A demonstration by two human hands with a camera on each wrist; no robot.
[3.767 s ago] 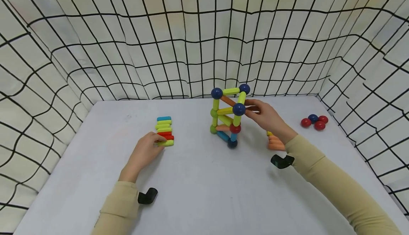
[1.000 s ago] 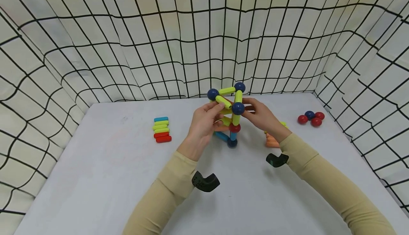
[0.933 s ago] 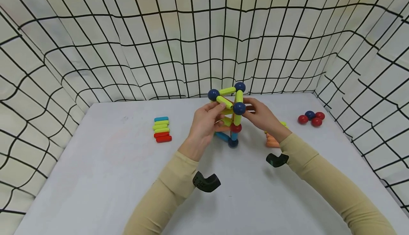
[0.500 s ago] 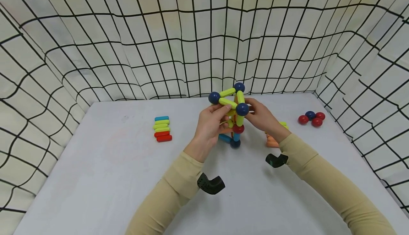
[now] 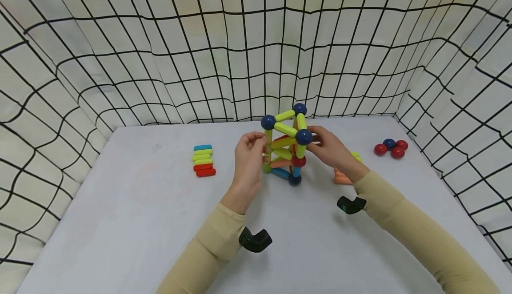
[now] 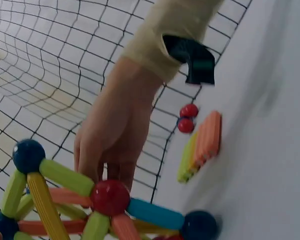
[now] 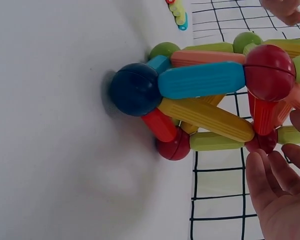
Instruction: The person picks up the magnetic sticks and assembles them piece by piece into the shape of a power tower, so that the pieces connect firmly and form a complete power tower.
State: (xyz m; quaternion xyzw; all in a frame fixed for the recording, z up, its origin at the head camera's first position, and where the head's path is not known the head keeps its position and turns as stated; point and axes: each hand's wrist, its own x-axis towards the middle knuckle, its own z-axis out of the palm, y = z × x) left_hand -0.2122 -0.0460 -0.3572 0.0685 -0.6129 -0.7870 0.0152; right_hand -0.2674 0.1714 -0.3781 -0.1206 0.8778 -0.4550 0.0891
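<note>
Tower (image 5: 283, 142) is standing upright right of centre in the head frame, three navy balls (image 5: 304, 137) and three lime rods (image 5: 285, 129) forming a triangle at its top. I am watching the right hand (image 5: 330, 148) at its right side: thumb and partly bent fingers are holding the tower, fingertips (image 7: 260, 165) touching a red ball (image 7: 271, 142) at lower right of the right wrist frame. Left of the tower, the left hand (image 5: 249, 158) is hovering close, fingers loosely curled; I cannot tell whether they are touching or holding anything. At left in the right wrist frame, a lower ball (image 7: 135, 90) of the tower is resting on the table (image 5: 120, 223).

Left of centre in the head frame, blue, lime and red sticks (image 5: 203, 167) are lying in a column. Orange, yellow and lime sticks (image 6: 208, 135) are lying at middle right of the left wrist frame. Four loose balls (image 5: 398, 152) are clustering at the head frame's right, below black netting (image 5: 140, 16).
</note>
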